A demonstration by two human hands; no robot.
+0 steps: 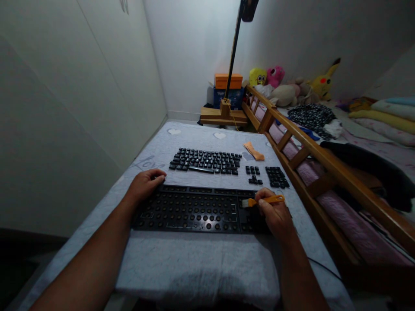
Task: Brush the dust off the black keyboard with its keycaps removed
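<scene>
A black keyboard base (194,211) with its keycaps off lies across the near part of the cloth-covered table (194,255). My left hand (146,185) is closed at its far left corner, fingers bent over the edge. My right hand (274,211) pinches the orange handle of a small flat brush (249,202). The brush's pale bristles point left, over the right part of the base, and my hand hides some of that end. Behind the base, the removed black keycaps (207,160) are laid out in keyboard order, with arrow keys (255,180) and number-pad keys (277,177) grouped at the right.
A folded orange cloth strip (253,151) lies at the table's far right. A wooden bed rail (301,134) runs along the right side, with plush toys and bedding beyond. A stand on a wooden base (223,113) is past the far edge. A cable (324,265) trails at right.
</scene>
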